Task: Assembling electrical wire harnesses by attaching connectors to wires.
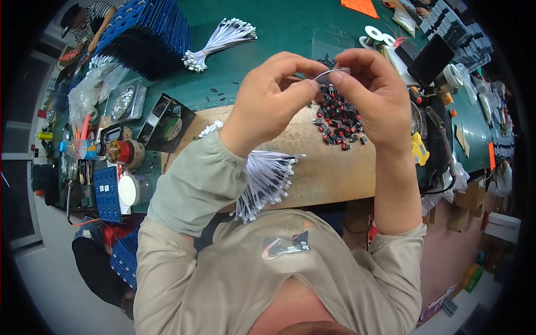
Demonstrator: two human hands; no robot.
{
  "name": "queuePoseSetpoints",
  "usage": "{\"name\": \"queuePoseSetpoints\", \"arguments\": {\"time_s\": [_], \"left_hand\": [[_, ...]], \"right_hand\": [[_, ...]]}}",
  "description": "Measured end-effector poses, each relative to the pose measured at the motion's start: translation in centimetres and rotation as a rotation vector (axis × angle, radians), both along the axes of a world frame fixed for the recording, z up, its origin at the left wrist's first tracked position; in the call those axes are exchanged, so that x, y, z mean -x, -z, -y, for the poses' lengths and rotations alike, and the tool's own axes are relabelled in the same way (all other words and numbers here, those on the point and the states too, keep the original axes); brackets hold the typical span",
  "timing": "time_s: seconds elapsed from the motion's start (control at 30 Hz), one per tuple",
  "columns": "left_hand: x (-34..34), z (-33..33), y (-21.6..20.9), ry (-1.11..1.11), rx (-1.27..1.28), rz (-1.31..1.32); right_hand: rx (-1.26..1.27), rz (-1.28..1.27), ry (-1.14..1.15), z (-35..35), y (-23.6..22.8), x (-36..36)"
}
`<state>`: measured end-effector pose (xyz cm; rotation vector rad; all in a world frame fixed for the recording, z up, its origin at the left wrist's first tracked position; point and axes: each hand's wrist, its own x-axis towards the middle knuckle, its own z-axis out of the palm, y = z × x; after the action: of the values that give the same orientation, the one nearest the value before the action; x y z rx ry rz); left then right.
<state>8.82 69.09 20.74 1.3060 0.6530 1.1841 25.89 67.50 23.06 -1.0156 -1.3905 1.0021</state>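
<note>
A short thin grey-white wire (322, 73) bridges my two hands above the wooden board (329, 173). One end is pinched between the thumb and fingers of my left hand (271, 97). My right hand (373, 92) pinches the other end, where the fingers partly hide it. Below my hands lies a heap of small black and red rocker-switch-like parts (338, 120). A bundle of white wires with white connector ends (265, 178) rests at the board's near edge, beside my left sleeve.
Another white wire bundle (223, 42) lies on the green table (215, 84). Stacked blue trays (148, 33) stand far left, near a black fan (166, 124) and jars (125, 153). Solder spools (375, 34) and a yellow tool (419, 149) are right. A co-worker (89, 25) sits far left.
</note>
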Motion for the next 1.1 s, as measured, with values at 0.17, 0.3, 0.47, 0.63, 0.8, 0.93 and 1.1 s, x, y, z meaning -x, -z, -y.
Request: {"name": "queuePoseSetpoints", "arguments": {"time_s": [0.17, 0.3, 0.47, 0.63, 0.8, 0.93, 1.1], "left_hand": [[3.3, 1.8, -2.1, -0.047, 0.131, -0.206], [5.3, 2.8, -1.0, -0.049, 0.403, -0.054], [6.2, 4.6, 0.0, 0.01, 0.56, 0.113], [6.7, 5.9, 1.5, -0.066, 0.562, 0.064], [6.9, 6.5, 2.2, -0.191, 0.422, -0.107], [6.6, 7.0, 2.2, -0.23, 0.327, -0.202], [6.6, 7.2, 2.4, -0.19, 0.389, -0.145]], "right_hand": [[0.041, -0.143, -0.131, 0.3, -0.7, 1.9], [0.195, -0.058, -0.221, 0.7, 1.5, 2.2], [0.283, -0.042, -0.354, 1.5, 3.8, 4.2], [0.307, -0.021, -0.359, 2.0, 4.4, 4.9], [0.279, -0.046, -0.265, 2.8, 4.5, 5.7], [0.291, -0.042, -0.259, 2.9, 4.9, 6.6], [0.264, -0.095, -0.256, 3.0, 5.4, 6.8]]}}
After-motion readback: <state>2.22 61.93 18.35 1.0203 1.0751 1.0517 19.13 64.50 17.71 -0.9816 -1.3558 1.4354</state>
